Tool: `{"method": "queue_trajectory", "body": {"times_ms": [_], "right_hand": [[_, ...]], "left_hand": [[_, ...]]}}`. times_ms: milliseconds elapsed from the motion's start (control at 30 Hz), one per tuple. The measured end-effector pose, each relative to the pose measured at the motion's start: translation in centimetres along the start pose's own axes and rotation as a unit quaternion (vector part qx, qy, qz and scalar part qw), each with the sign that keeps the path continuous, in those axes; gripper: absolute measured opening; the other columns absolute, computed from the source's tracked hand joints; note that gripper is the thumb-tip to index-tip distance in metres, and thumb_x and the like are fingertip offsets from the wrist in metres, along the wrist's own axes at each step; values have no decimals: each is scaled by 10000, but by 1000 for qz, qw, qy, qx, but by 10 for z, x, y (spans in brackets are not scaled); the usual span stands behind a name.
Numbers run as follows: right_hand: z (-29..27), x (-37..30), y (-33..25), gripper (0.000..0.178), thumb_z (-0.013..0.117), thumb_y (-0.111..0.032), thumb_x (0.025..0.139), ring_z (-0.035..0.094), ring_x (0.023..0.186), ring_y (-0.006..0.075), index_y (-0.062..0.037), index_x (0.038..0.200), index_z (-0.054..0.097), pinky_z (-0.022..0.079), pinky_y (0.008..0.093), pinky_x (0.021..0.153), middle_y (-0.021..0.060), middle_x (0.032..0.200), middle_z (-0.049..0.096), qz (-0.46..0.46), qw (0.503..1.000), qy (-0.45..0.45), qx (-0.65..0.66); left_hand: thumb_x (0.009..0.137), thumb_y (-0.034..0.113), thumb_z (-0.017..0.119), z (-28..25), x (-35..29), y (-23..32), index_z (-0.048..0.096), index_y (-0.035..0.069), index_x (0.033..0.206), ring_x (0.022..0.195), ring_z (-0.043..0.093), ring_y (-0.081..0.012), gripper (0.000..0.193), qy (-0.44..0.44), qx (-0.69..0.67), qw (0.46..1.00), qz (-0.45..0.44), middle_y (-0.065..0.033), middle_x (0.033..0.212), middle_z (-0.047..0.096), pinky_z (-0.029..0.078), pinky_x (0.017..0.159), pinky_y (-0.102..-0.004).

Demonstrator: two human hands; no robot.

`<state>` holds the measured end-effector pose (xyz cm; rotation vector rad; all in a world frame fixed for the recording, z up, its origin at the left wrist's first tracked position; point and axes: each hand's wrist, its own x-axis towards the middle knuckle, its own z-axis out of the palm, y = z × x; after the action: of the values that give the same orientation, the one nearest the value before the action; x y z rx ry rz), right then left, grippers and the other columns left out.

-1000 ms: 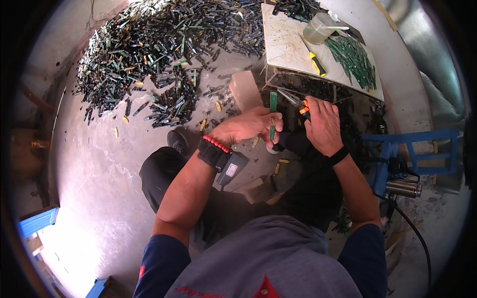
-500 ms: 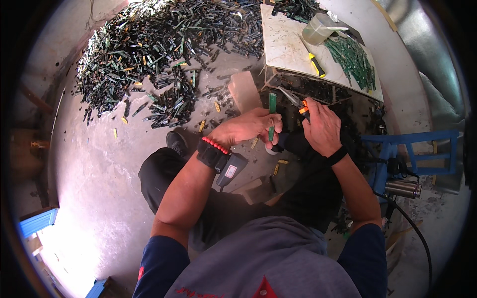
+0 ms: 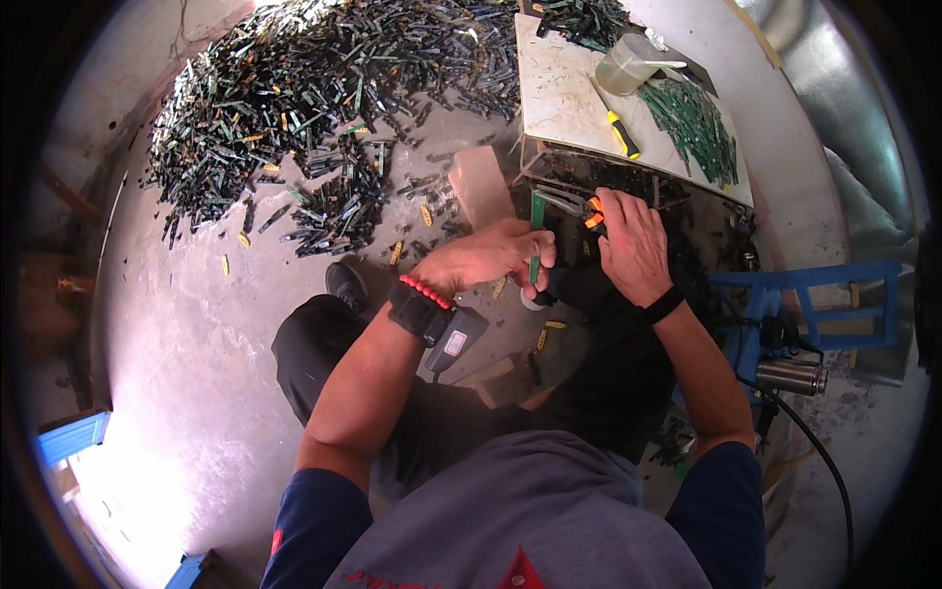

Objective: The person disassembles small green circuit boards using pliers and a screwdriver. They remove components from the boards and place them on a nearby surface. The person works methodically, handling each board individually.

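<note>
Pinched in the fingers of my left hand (image 3: 505, 253) is a narrow green strip (image 3: 537, 212), held upright, that looks like a circuit board. My right hand (image 3: 634, 245) is closed around long-nose pliers (image 3: 595, 214) with orange and black handles. The pliers' jaws point left and reach the strip's upper end; whether they grip it I cannot tell. Below my left wrist hangs a grey device (image 3: 457, 339) with a white label. Between my hands and the table, a tan block (image 3: 481, 185) lies on the floor.
A large heap of dark and green strips (image 3: 324, 88) covers the far floor. On the white table (image 3: 559, 98) are a yellow-handled tool (image 3: 622, 135), a clear plastic jug (image 3: 624, 65) and a pile of green strips (image 3: 693, 128). At right stand a blue frame (image 3: 834, 304) and a metal cylinder (image 3: 791, 377).
The pliers have turned and moved left and down, so their jaws now reach the strip's top. My right hand has shifted slightly left. The left hand has hardly moved.
</note>
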<state>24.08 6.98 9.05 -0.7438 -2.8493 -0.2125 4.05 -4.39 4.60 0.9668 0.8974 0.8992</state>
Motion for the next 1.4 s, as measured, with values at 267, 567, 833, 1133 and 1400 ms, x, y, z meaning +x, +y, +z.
{"method": "queue_trajectory", "body": {"times_ms": [267,567,833,1133,1400], "right_hand": [[6,2,5,460,609,-62,761,538,1016,272,-40,1210,509,421,381,847,100,1092,565,-12,999,19,-27],[2,2,6,364,603,-55,760,538,952,286,-42,1115,524,426,375,827,107,1001,555,-40,997,26,-53],[25,-18,-11,424,660,-25,699,541,962,375,-10,1086,486,461,437,802,181,1015,543,64,989,-70,112],[-1,-31,-83,207,494,-67,841,565,676,154,-18,1041,513,488,289,622,44,811,542,358,433,-277,780],[-5,-44,-94,210,523,-105,852,568,694,170,-5,1036,538,469,304,634,56,779,562,257,614,-195,721]], "left_hand": [[977,322,429,3,-2,2,568,38,910,693,611,-175,323,20,1,1000,-23,-86,829,610,484,700,-294],[958,253,441,4,1,-3,566,0,914,695,605,-196,286,43,7,999,-25,-108,856,601,517,697,-321],[936,236,491,-5,20,-40,555,-44,934,707,623,-332,286,181,269,945,40,-189,793,607,527,662,-396],[917,250,497,-3,22,-60,584,-15,790,682,628,-420,306,291,518,802,53,-246,693,613,508,619,-489],[931,248,477,-34,43,-85,594,-25,911,678,638,-379,297,274,558,765,166,-244,739,625,514,679,-411]]}}
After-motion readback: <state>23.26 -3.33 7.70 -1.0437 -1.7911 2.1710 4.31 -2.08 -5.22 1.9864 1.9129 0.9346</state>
